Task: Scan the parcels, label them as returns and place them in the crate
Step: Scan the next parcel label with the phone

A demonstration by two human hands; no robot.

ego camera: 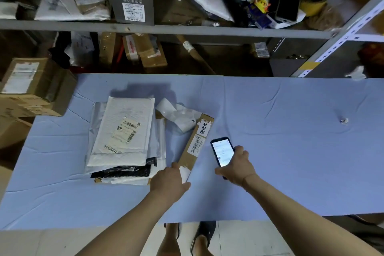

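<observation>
A long narrow cardboard parcel [195, 143] lies slanted near the middle of the blue-covered desk [291, 131], its far end pointing toward the back edge. It carries a barcode label and a white sticker with printed characters. The left hand [169, 181] grips the parcel's near end, thumb on one side and fingers wrapped over the other. Just to the right, apart from the parcel, the right hand [236, 165] holds a phone [223, 150] with a lit screen, fingers curled round its lower edge. To the left of the parcel, toward the desk's left edge, sits a stack of mailers [124, 141], a white padded envelope [126, 129] with a barcode label on top. Crumpled white paper [178, 114] rests beside the parcel's far end. A small paper scrap [344, 121] lies toward the right edge. Shelves [166, 28] of parcels stand behind the desk.
</observation>
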